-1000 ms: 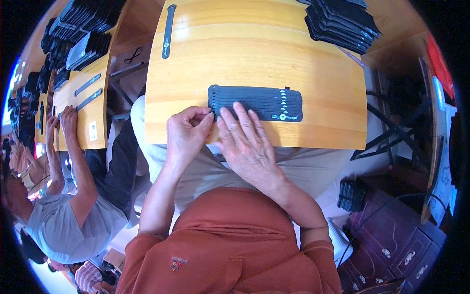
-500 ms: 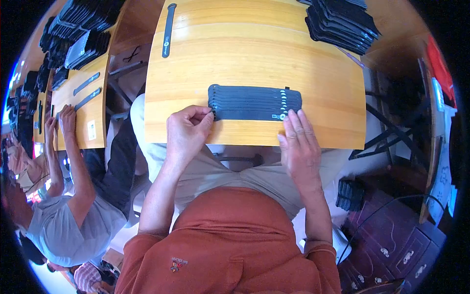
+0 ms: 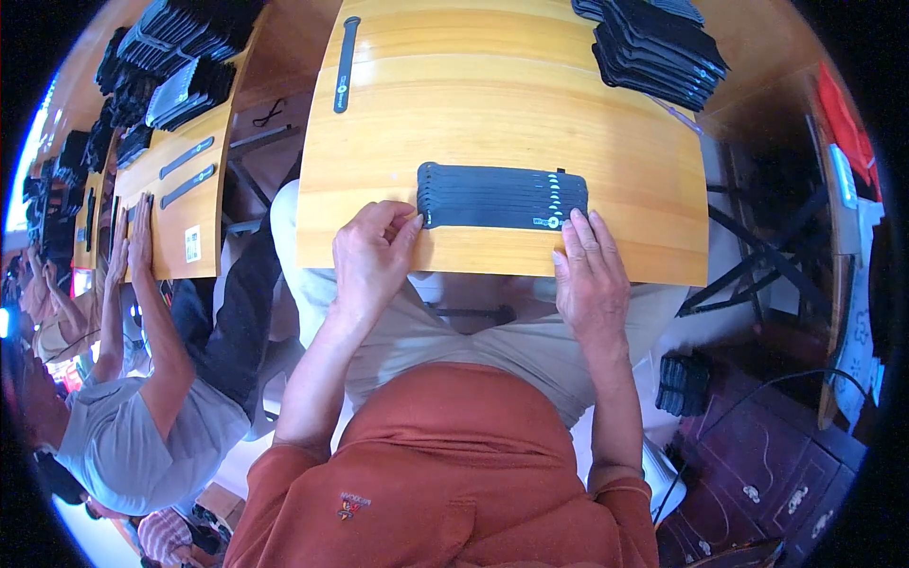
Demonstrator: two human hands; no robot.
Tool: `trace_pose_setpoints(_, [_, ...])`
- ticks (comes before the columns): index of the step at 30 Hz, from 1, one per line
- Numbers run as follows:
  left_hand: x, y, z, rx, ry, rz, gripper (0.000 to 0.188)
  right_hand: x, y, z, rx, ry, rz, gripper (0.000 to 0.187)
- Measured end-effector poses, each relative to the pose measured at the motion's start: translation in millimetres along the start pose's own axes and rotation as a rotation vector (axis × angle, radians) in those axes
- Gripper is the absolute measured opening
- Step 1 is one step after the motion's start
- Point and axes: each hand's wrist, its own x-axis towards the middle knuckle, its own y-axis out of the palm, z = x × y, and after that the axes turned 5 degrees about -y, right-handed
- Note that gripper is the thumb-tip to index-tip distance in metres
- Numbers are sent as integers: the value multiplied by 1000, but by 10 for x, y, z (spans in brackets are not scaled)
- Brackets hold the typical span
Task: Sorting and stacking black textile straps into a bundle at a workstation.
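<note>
Several dark grey cable straps (image 3: 502, 197) lie overlapped in a neat row near the front edge of the table, their rounded ends with holes at the left and pale prints toward the right. My left hand (image 3: 371, 248) is closed in a pinch at the left end of the nearest strap; its fingertips partly hide the contact. At the opposite end, my right hand (image 3: 595, 270) rests with fingers stretched out, the tips touching the lower right corner of the row. A single strap (image 3: 347, 66) lies apart at the far left of the table.
Bundled dark straps (image 3: 658, 52) are stacked at the table's far right, beside a thin purple tool (image 3: 677, 115). To the left, a co-worker's hands (image 3: 137, 237) are at another table (image 3: 204, 213) with two straps and stacked bundles. A dark wooden cabinet (image 3: 757, 473) stands low right.
My left fingertips have shifted slightly at the strap's end, and my right hand has stayed by the right corner. The whole view has turned a little. The co-worker's hands have flattened.
</note>
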Motion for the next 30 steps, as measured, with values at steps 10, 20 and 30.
trace_pose_setpoints(10, [-129, -127, 135, 541, 533, 112, 48, 10, 10, -2, -11, -2, 7, 41])
trace_pose_setpoints(20, [-22, -376, 239, 410, 573, 248, 52, 84, -150, -36, 235, 110, -24, 28])
trace_pose_setpoints(30, [-407, -271, 357, -85, 439, 15, 25, 1466, 256, 884, 439, -262, -23, 26])
